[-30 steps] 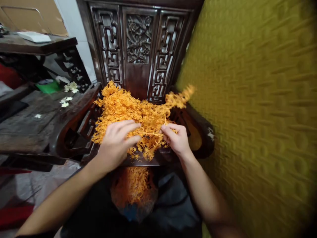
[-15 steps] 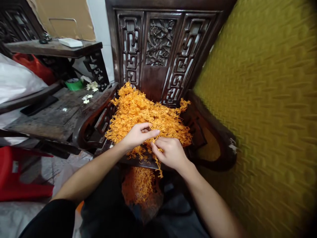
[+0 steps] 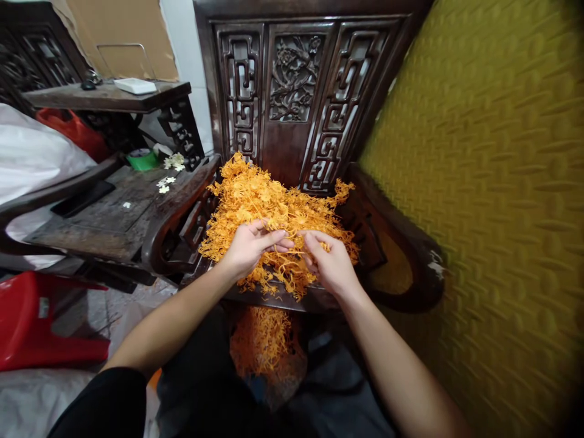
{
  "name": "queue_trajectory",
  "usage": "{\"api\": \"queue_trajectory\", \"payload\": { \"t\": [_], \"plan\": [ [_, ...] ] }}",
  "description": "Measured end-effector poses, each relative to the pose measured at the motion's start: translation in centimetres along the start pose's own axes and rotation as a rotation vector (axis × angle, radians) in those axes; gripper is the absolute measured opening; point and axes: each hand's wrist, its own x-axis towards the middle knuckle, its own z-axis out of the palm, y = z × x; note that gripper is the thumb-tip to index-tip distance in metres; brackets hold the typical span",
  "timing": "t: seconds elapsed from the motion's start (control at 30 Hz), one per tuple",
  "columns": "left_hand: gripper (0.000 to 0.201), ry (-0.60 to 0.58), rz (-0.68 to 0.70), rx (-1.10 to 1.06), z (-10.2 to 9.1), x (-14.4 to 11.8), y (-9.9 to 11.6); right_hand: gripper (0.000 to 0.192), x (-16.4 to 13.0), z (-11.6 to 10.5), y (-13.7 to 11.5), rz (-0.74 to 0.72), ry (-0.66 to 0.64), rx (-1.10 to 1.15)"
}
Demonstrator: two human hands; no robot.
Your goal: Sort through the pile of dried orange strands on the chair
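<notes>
A heap of orange, frilly plastic-looking sprigs [image 3: 255, 188] covers the seat of a dark carved wooden chair [image 3: 287, 143]. My left hand [image 3: 250, 244] is over the front of the heap, thumb and fingers closed on a thin orange sprig. Just to its right, my right hand [image 3: 329, 258] pinches orange strands from the same pile, fingertips curled together. The two hands are a short gap apart, with orange stems between them. Below the seat edge, more orange sprigs [image 3: 267, 340] fill a clear plastic bag between my legs.
On the left stands a wooden side seat [image 3: 98, 216] with a green tape roll [image 3: 142, 159] and small pale flower pieces [image 3: 174, 161]. A red plastic stool [image 3: 55, 322] is at the lower left, a white sack [image 3: 36, 155] above it. A yellow textured wall [image 3: 502, 182] rises at right.
My right hand has moved up and right, away from the left hand. The strand that hung down over the seat edge below it no longer hangs there. The view shifted slightly.
</notes>
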Motion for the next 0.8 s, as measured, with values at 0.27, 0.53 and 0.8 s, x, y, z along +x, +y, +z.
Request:
{"api": "queue_trajectory", "payload": {
  "t": [0.27,0.53,0.8],
  "plan": [
    [0.030,0.006,-0.072,0.007,-0.6,-1.3,1.3,0.032,1.8,-4.9,-0.7,-0.418,0.491,-0.402],
    [0.028,0.022,-0.010,0.048,-2.1,-1.1,1.9,0.034,1.5,-5.3,-0.3,-0.167,0.175,0.161],
    [0.028,-0.018,-0.057,0.129,-0.7,-0.9,1.1,0.032,0.7,-1.0,-1.2,-0.157,0.061,-0.211]
  ]
}}
